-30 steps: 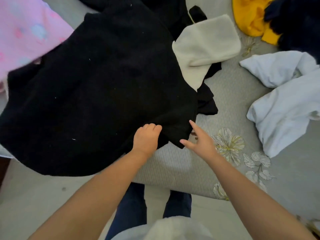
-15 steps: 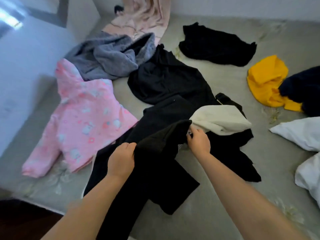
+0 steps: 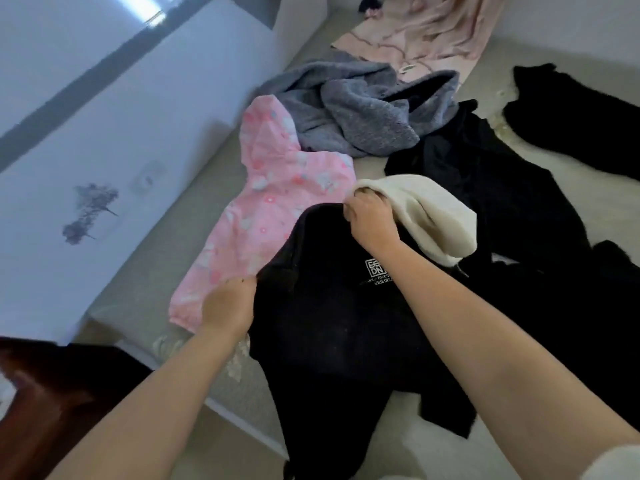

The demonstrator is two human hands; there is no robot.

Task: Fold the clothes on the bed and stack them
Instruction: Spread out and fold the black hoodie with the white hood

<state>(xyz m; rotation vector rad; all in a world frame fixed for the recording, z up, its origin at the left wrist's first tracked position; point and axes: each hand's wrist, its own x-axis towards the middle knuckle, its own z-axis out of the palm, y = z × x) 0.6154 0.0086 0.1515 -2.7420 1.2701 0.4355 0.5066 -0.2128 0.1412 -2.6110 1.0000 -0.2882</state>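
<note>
A black garment with a small white printed logo (image 3: 332, 327) lies spread on the grey bed (image 3: 149, 292) in front of me. My left hand (image 3: 230, 303) grips its left edge, fingers curled under the cloth. My right hand (image 3: 369, 216) pinches its top edge, right beside a cream fleece piece (image 3: 436, 216). The black garment's left edge overlaps a pink patterned hooded jacket (image 3: 273, 202) that lies flat to the left.
A grey fleece garment (image 3: 349, 112) is bunched behind the pink jacket. More black clothes (image 3: 485, 168) lie at centre and far right (image 3: 571, 116). A pale pink cloth (image 3: 426, 32) lies at the back. A white wall (image 3: 104, 133) borders the bed's left side, dark floor (image 3: 41, 393) below.
Both hands have carried the black garment left and up, laying it partly over the pink jacket. The logo side now shows. The view has swung left; the yellow and white clothes are out of sight.
</note>
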